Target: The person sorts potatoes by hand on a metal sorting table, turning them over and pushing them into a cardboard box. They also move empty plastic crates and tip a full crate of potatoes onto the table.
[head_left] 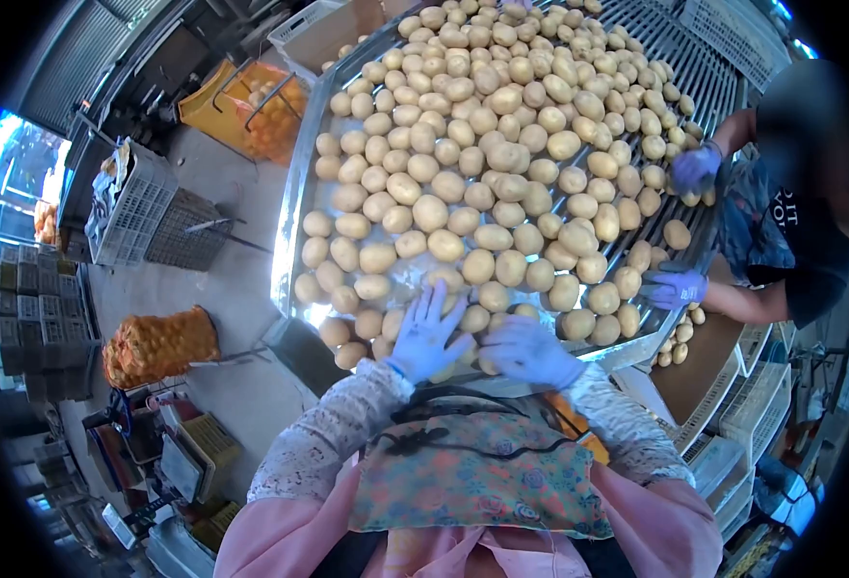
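Many pale potatoes (429, 212) lie spread over a metal sorting table (287, 241) in front of me. My left hand (427, 332), in a light purple glove, rests over potatoes at the near edge with its fingers spread. Beside it, my right hand (530, 352), gloved the same way, reaches inward over the near potatoes. Its fingertips are partly lost among them, so I cannot make out whether it grips one. Neither hand visibly lifts a potato.
At the right a co-worker's gloved hands (677, 287) touch the table's slatted side. Stacked plastic crates (757, 405) stand below. To the left are a filled orange mesh sack (159, 347), a grey crate (135, 207) and a yellow-orange holder (217, 106) with another sack.
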Demonstrator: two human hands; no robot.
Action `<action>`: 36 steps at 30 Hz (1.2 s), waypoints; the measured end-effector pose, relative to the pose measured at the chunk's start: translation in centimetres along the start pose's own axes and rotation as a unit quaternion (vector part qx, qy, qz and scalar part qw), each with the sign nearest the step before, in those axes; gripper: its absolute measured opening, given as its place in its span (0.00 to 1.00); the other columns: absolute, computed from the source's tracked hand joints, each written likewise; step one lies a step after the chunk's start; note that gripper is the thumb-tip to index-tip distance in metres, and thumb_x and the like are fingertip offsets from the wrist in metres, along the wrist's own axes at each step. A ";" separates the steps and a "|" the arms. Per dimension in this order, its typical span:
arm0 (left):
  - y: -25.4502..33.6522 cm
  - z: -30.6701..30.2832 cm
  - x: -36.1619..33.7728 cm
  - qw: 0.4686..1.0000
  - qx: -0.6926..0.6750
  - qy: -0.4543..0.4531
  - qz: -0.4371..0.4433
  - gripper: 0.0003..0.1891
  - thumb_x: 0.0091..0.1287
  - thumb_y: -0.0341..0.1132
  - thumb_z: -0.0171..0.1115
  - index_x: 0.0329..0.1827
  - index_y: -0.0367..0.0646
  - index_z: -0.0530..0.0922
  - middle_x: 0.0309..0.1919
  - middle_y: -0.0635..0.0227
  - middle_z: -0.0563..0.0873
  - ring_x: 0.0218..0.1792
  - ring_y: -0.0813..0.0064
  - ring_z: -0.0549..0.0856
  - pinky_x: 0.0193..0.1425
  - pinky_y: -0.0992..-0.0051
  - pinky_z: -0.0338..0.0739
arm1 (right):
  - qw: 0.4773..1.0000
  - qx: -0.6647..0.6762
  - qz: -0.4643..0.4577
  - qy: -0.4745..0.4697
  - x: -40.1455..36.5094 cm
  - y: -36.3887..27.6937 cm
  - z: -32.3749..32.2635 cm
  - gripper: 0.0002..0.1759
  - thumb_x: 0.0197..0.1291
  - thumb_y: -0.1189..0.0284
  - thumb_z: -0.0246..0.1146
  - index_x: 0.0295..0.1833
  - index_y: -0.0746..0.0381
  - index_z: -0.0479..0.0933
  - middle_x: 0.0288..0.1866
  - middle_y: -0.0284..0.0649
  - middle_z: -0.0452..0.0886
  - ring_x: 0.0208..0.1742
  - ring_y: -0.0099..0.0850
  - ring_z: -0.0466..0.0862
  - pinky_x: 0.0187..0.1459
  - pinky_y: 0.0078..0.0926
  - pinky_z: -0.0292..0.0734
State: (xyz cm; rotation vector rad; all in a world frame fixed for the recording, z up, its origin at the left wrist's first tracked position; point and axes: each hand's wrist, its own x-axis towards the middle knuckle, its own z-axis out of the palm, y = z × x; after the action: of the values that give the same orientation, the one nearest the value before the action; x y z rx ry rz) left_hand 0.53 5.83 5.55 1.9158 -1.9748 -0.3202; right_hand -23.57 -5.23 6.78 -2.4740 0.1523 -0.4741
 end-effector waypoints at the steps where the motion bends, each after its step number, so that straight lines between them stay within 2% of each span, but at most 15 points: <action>1: 0.0 -0.6 -0.4 0.998 -0.023 -0.047 0.043 0.32 0.74 0.47 0.62 0.78 0.42 0.69 0.78 0.43 0.68 0.74 0.38 0.71 0.76 0.47 0.68 | 1.000 -0.001 0.001 0.004 -1.1 -0.1 -1.2 0.17 0.57 0.68 0.67 0.54 0.51 0.86 0.56 0.38 0.86 0.62 0.40 0.82 0.70 0.43 0.73; 4: -4.1 -2.1 3.3 0.994 0.060 0.084 0.028 0.27 0.72 0.43 0.63 0.72 0.43 0.74 0.63 0.51 0.82 0.63 0.49 0.81 0.69 0.50 0.74 | 0.979 -0.027 0.173 0.101 -3.2 -0.7 -1.9 0.13 0.60 0.71 0.67 0.51 0.55 0.87 0.48 0.39 0.88 0.51 0.41 0.86 0.59 0.39 0.81; 6: -7.6 -0.7 6.6 0.993 0.089 0.053 -0.052 0.28 0.68 0.41 0.66 0.71 0.45 0.75 0.59 0.52 0.83 0.60 0.51 0.83 0.65 0.51 0.75 | 0.949 0.097 0.248 0.168 -3.9 -0.9 -0.7 0.10 0.66 0.74 0.66 0.51 0.59 0.87 0.45 0.40 0.89 0.44 0.38 0.87 0.49 0.33 0.82; 12: -8.3 -0.8 10.5 0.986 0.135 -0.067 -0.070 0.24 0.63 0.41 0.69 0.62 0.49 0.78 0.49 0.59 0.83 0.52 0.56 0.85 0.53 0.54 0.78 | 0.793 0.425 0.415 0.136 0.3 -4.3 2.5 0.14 0.75 0.69 0.63 0.59 0.62 0.85 0.52 0.34 0.89 0.53 0.27 0.86 0.55 0.27 0.81; 16: -5.6 -2.3 9.6 0.993 -0.024 0.062 -0.099 0.28 0.60 0.46 0.72 0.63 0.48 0.78 0.51 0.57 0.84 0.52 0.52 0.85 0.56 0.53 0.79 | 0.751 0.512 0.370 0.193 -0.4 -4.7 2.9 0.21 0.75 0.68 0.63 0.69 0.62 0.79 0.59 0.38 0.85 0.61 0.28 0.84 0.61 0.27 0.79; 18: 0.3 -2.2 8.4 0.981 -0.176 0.028 -0.078 0.34 0.62 0.47 0.73 0.69 0.44 0.75 0.57 0.54 0.84 0.56 0.48 0.84 0.59 0.53 0.80 | 0.616 0.605 0.397 0.313 -0.7 -5.8 1.2 0.28 0.75 0.66 0.64 0.76 0.61 0.71 0.64 0.42 0.82 0.63 0.32 0.82 0.63 0.30 0.78; 21: 9.5 -0.1 5.0 0.970 -0.187 -0.009 0.154 0.36 0.68 0.49 0.67 0.76 0.38 0.71 0.68 0.48 0.78 0.67 0.49 0.78 0.73 0.51 0.70 | 0.516 0.681 0.296 0.427 -1.3 -6.0 -1.3 0.24 0.74 0.65 0.64 0.72 0.60 0.74 0.60 0.40 0.83 0.62 0.34 0.83 0.63 0.32 0.80; 23: 9.9 -0.1 4.3 0.963 -0.139 -0.039 0.229 0.35 0.70 0.51 0.65 0.77 0.42 0.72 0.71 0.50 0.76 0.71 0.51 0.76 0.77 0.47 0.64 | 0.554 0.579 0.433 0.413 -6.9 -4.2 -1.3 0.15 0.71 0.60 0.67 0.54 0.58 0.77 0.49 0.39 0.84 0.44 0.29 0.86 0.40 0.29 0.84; 25: 3.9 1.8 1.4 0.967 -0.049 -0.063 0.240 0.35 0.70 0.52 0.65 0.77 0.46 0.72 0.73 0.54 0.76 0.75 0.49 0.73 0.79 0.44 0.61 | 0.615 0.481 0.440 0.443 -12.3 -4.6 -4.6 0.16 0.73 0.58 0.65 0.52 0.59 0.77 0.43 0.37 0.83 0.42 0.29 0.86 0.37 0.26 0.81; 27: -0.4 -1.3 -0.3 0.976 -0.013 -0.108 0.191 0.36 0.70 0.54 0.65 0.79 0.48 0.70 0.77 0.58 0.73 0.79 0.49 0.68 0.80 0.41 0.58 | 0.665 0.349 0.341 0.566 -17.0 -3.7 -8.8 0.15 0.75 0.62 0.62 0.55 0.62 0.77 0.46 0.39 0.82 0.46 0.27 0.85 0.44 0.25 0.84; 29: -6.3 -1.5 -1.2 0.979 0.083 -0.103 0.154 0.39 0.71 0.57 0.63 0.81 0.49 0.67 0.80 0.54 0.68 0.81 0.48 0.65 0.81 0.39 0.55 | 0.627 0.045 0.447 0.637 -24.1 -0.1 -10.2 0.23 0.72 0.66 0.67 0.67 0.62 0.74 0.55 0.46 0.83 0.56 0.40 0.85 0.58 0.37 0.81; 31: -8.4 0.0 -0.3 0.994 0.071 -0.065 0.051 0.41 0.71 0.58 0.63 0.83 0.49 0.65 0.81 0.51 0.66 0.81 0.47 0.63 0.81 0.38 0.54 | 0.594 -0.405 0.561 0.410 -24.5 -1.0 -11.5 0.29 0.68 0.66 0.69 0.71 0.63 0.74 0.60 0.49 0.82 0.63 0.43 0.82 0.63 0.37 0.79; 32: -9.2 0.9 0.7 0.996 0.060 -0.021 -0.059 0.43 0.71 0.60 0.62 0.84 0.49 0.63 0.81 0.48 0.64 0.82 0.45 0.61 0.81 0.37 0.52 | 0.664 -0.302 0.555 0.400 -23.5 -1.0 -12.0 0.29 0.66 0.65 0.70 0.70 0.62 0.75 0.62 0.50 0.81 0.63 0.44 0.82 0.64 0.38 0.78; 34: -5.8 4.1 3.0 0.994 0.069 0.050 -0.067 0.43 0.71 0.60 0.62 0.84 0.49 0.62 0.80 0.45 0.64 0.82 0.42 0.61 0.81 0.36 0.52 | 0.790 -0.108 0.489 0.353 -18.5 -1.1 -10.9 0.28 0.62 0.65 0.71 0.67 0.59 0.78 0.65 0.49 0.81 0.63 0.46 0.82 0.62 0.39 0.79; 36: -1.4 5.2 3.5 0.987 0.078 0.121 -0.075 0.43 0.71 0.61 0.62 0.84 0.48 0.61 0.79 0.41 0.65 0.81 0.39 0.60 0.81 0.35 0.51 | 0.863 -0.283 0.388 0.158 -14.3 0.5 -9.6 0.35 0.58 0.55 0.72 0.71 0.50 0.78 0.72 0.51 0.76 0.73 0.55 0.74 0.73 0.50 0.68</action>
State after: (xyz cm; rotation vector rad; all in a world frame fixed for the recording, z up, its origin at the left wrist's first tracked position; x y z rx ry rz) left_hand -0.34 1.80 0.62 2.0937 -1.7469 0.0295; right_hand -40.41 -7.75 9.39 -2.5483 1.5480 -0.5089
